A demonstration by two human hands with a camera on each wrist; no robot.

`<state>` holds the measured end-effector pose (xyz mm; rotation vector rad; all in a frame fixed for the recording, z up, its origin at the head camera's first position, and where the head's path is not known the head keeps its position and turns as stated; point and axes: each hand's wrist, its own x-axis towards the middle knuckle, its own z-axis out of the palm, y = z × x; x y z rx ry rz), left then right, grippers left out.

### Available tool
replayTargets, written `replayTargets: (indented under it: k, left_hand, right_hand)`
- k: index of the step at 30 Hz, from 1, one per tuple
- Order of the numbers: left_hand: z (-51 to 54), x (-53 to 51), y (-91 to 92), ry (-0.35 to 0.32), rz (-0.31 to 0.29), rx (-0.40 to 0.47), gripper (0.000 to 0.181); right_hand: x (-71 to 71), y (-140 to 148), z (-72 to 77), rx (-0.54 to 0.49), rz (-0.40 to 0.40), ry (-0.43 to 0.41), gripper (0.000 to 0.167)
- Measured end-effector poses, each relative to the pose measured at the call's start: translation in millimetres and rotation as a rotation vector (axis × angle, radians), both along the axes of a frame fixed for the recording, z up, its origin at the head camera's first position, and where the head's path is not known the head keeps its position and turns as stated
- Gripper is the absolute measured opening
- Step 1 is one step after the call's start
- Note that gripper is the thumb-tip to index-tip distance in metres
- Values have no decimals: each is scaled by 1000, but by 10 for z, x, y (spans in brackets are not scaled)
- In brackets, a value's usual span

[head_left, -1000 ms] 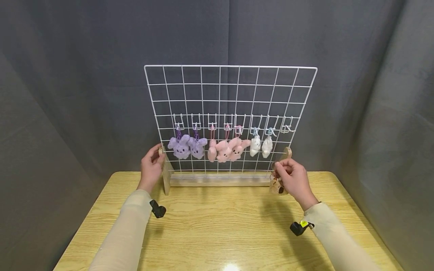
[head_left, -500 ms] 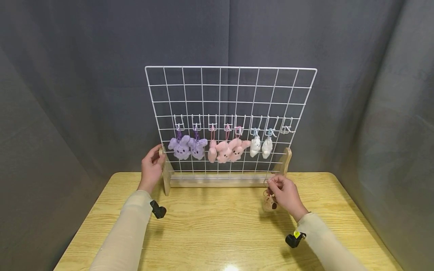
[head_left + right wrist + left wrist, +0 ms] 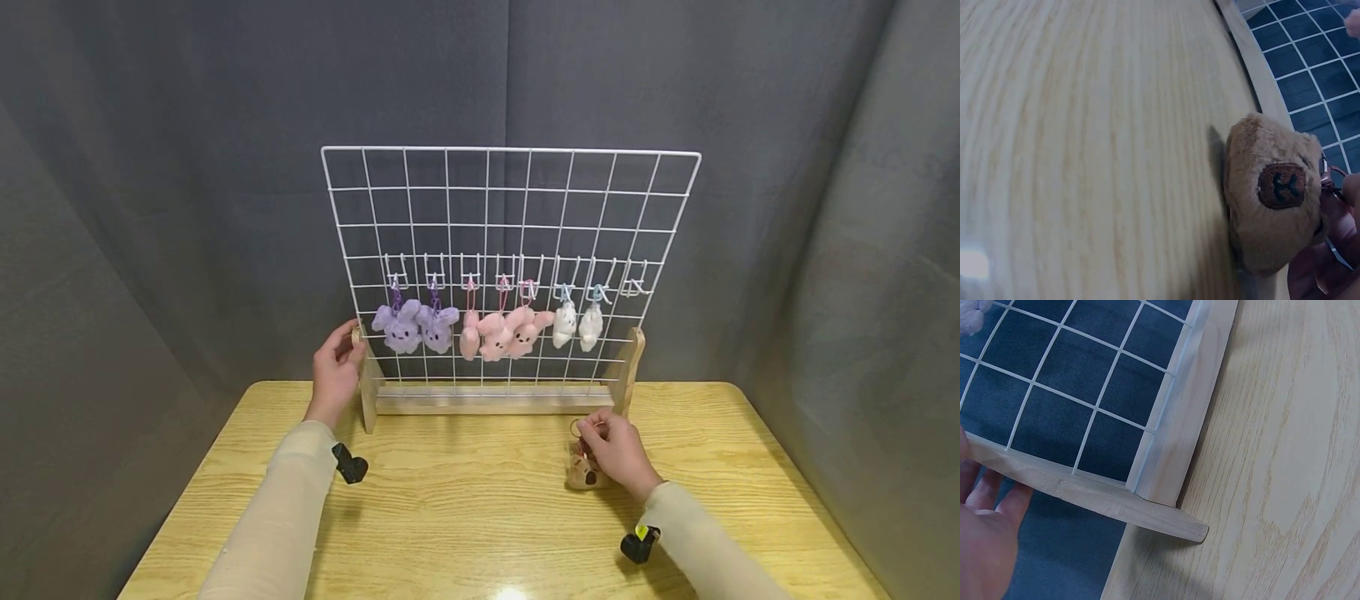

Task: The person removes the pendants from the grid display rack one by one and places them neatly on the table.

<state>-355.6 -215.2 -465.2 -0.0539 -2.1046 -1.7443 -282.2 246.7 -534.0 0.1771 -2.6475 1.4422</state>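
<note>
Right hand [image 3: 619, 451] pinches plush keychain [image 3: 578, 476]: snout [image 3: 591, 478] outward, long axis crosswise.
Left hand [image 3: 334, 377] grips wooden stand [image 3: 370, 392]; woodgrain table [image 3: 465, 508], grey curtain [image 3: 225, 167].

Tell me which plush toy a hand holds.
The brown toy, held in the right hand; the purple toys, pink toys and white toys hang from the grid.

Wire grid panel [image 3: 487, 226]: smooth, apparently coated metal. In front of it, brown plush keychain [image 3: 1272, 206]: matt, fuzzy pile. Beneath it, tabletop [image 3: 465, 492]: glossy, wood-grained.
</note>
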Motion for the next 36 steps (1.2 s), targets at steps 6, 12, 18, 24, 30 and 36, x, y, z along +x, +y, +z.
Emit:
replayTargets:
  k: [6, 12, 18, 24, 30, 36]
  left_hand:
    - [-6, -3, -7, -1, -9, 3, 46]
    - [3, -4, -4, -7, 2, -10, 45]
    - [12, 7, 10, -17, 15, -14, 45]
    - [2, 3, 16, -18, 9, -11, 45]
    - [5, 2, 13, -15, 9, -7, 45]
    - [10, 13, 6, -20, 8, 2, 45]
  right_hand:
    - [-14, -78, -44, 56, 13, 40, 16]
    - [-29, -111, -44, 80, 12, 53, 18]
    - [-34, -128, -56, 90, -17, 60, 18]
    - [-40, -126, -67, 103, -44, 49, 18]
    - [-51, -135, -69, 102, -56, 36, 17]
    - [-54, -164, -91, 99, -73, 46, 17]
